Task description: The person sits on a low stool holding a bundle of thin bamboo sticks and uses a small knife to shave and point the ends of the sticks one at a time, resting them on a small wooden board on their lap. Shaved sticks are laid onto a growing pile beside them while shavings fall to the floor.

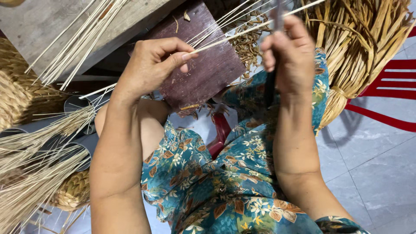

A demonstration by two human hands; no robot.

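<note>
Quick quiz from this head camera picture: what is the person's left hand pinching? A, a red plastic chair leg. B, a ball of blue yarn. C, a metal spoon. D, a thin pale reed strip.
D: the left hand pinches a thin pale reed strip between thumb and forefinger above the dark wooden board, while the right hand grips a dark tool handle.

A dark reddish-brown square wooden board (203,65) rests on the person's lap, with dry fibre scraps (186,16) on it. The pale grey tiled floor (372,160) carries a big bundle of dried yellow-brown rush (359,47) and a red plastic chair (390,93).
</note>
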